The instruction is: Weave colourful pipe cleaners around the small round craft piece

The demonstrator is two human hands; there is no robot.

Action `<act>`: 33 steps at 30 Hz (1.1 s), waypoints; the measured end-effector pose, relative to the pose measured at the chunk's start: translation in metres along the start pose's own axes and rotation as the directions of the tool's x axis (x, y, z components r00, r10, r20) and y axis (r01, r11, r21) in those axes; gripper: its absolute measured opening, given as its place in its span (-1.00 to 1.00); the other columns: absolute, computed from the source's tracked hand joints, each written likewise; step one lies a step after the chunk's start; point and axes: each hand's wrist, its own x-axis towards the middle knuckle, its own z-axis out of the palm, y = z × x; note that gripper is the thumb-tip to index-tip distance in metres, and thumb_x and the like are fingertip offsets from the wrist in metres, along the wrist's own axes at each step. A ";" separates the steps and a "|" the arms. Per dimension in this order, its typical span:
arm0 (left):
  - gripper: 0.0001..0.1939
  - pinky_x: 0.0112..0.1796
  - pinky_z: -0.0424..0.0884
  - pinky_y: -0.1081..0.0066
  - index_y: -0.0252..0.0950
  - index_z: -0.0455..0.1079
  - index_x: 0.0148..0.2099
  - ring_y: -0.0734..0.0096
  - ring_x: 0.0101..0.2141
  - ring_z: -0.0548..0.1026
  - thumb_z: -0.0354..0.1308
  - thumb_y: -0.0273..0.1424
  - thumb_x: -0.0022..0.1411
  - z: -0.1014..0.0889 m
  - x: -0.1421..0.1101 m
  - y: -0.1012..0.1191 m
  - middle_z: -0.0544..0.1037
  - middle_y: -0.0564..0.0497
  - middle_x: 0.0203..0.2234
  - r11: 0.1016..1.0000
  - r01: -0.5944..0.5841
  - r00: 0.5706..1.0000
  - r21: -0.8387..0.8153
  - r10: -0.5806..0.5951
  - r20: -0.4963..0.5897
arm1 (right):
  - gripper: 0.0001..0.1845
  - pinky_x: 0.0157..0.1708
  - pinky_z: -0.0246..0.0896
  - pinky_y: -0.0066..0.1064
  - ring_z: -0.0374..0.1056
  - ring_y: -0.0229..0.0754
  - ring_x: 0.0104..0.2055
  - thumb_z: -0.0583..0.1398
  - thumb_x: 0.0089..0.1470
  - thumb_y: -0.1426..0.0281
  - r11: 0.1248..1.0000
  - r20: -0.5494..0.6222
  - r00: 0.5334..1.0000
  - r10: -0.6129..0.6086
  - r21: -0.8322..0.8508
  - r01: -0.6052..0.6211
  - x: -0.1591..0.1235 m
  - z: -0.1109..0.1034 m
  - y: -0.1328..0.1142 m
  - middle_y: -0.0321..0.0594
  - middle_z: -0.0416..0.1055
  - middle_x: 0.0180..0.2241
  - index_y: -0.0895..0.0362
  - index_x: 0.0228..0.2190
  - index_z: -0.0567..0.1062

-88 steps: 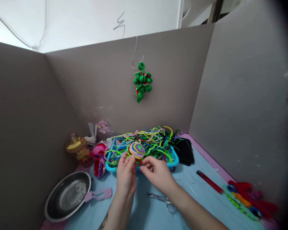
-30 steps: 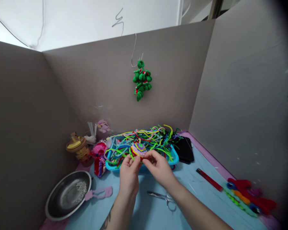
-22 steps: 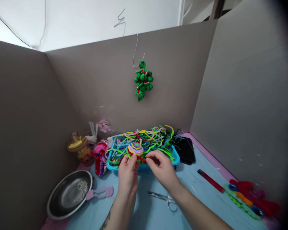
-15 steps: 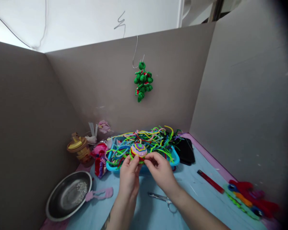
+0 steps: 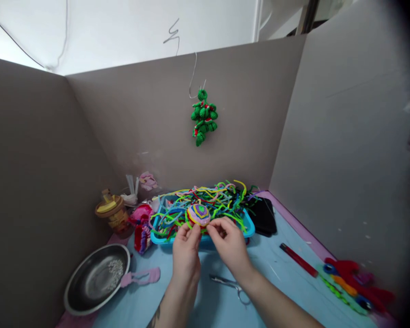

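A round, domed coil of pipe cleaners (image 5: pixel 198 215), ringed in pink, yellow, blue and purple with a green centre, is held up in front of the blue basket. My left hand (image 5: pixel 187 248) is closed on its lower left edge, thumb and fingers pinched together. At the lower right edge, my right hand (image 5: pixel 229 243) pinches a red pipe cleaner (image 5: pixel 204 227) that runs along the rim of the coil. Much of the red strand is hidden by my fingertips. Scissors (image 5: pixel 229 283) lie on the table below, partly behind my right forearm.
Loose pipe cleaners (image 5: pixel 222 196) overflow the blue basket (image 5: pixel 251 228). A metal bowl (image 5: pixel 92 282) with small white bits stands left, a pink piece (image 5: pixel 145 276) by its rim. At right lie a red utility knife (image 5: pixel 299 259) and colourful plush figures (image 5: pixel 348 282). A green ornament (image 5: pixel 204 117) hangs behind.
My right hand pulled the red pipe cleaner out to the right of the coil, then came back against its edge. My left hand has kept hold, tilting the coil slightly.
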 end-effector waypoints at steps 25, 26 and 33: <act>-0.93 -0.18 0.27 0.41 -0.22 0.54 -0.41 0.25 -0.26 0.42 0.28 -0.43 -0.04 -0.010 -0.005 0.000 0.53 -0.06 -0.34 0.721 -0.446 0.889 0.531 0.424 0.170 | -0.71 -0.56 0.09 -0.46 0.35 -0.18 -0.42 0.38 -0.32 0.34 0.240 0.365 0.738 0.568 0.784 -0.572 -0.013 0.026 0.015 -0.22 0.52 -0.38 0.07 -0.41 0.54; -0.96 -0.18 0.27 0.41 -0.22 0.53 -0.44 0.26 -0.25 0.41 0.28 -0.43 -0.04 -0.010 -0.004 0.000 0.52 -0.06 -0.34 0.703 -0.469 0.876 0.535 0.446 0.182 | -0.71 -0.54 0.11 -0.45 0.36 -0.17 -0.40 0.37 -0.31 0.34 0.227 0.375 0.738 0.561 0.788 -0.573 -0.013 0.026 0.015 -0.21 0.52 -0.36 0.08 -0.41 0.54; -0.77 -0.27 0.32 0.42 -0.25 0.38 -0.19 0.34 -0.33 0.45 0.22 -0.43 0.03 -0.010 -0.002 -0.008 0.51 -0.02 -0.35 0.787 -0.401 0.913 0.469 0.388 0.128 | -0.66 -0.37 0.24 -0.33 0.39 -0.07 -0.22 0.36 -0.25 0.27 0.253 0.414 0.783 0.465 0.785 -0.566 -0.014 0.026 0.008 -0.16 0.51 -0.28 0.08 -0.33 0.51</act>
